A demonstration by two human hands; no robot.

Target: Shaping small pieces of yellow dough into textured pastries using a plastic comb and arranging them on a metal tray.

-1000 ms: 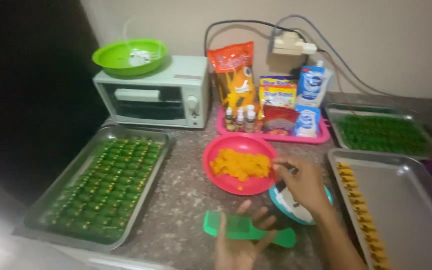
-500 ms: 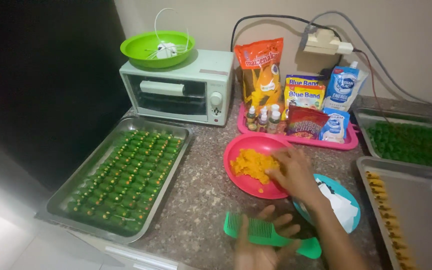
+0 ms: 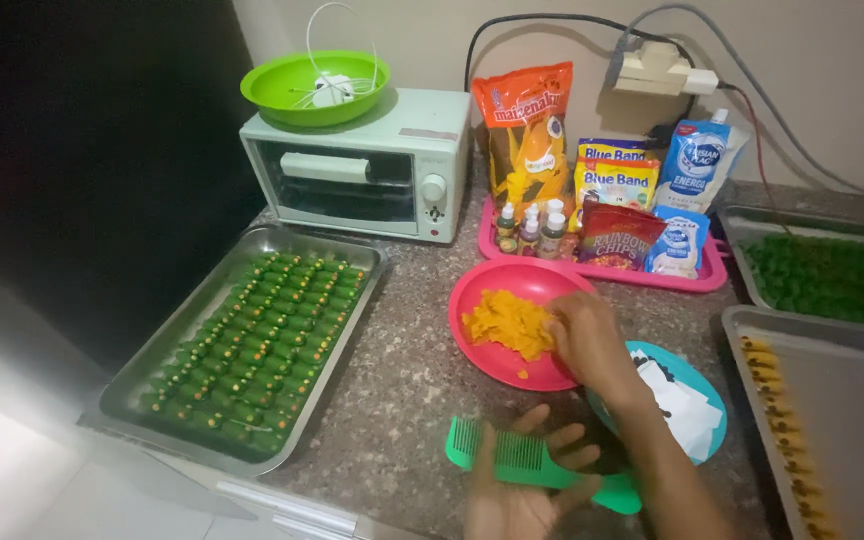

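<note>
The counter (image 3: 402, 390) is speckled grey-brown stone. On it, a pink plate (image 3: 492, 355) carries orange dough (image 3: 510, 322). The comb (image 3: 527, 462) is bright green. A silver baking tray (image 3: 152, 375) shows neat rows of dark green pieces dotted with orange. The toaster oven (image 3: 362, 180) is pale mint, topped by a lime green bowl (image 3: 282, 95). A pink tray (image 3: 697, 278) carries an orange pouch (image 3: 524, 130), yellow and blue packets (image 3: 614, 180) and a blue and white pouch (image 3: 700, 165). A teal plate (image 3: 707, 385) bears white paper (image 3: 687, 410). Another silver tray (image 3: 842, 400) has a row of orange pieces.

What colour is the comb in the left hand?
Green; the comb shows clearly in the head view.
</note>
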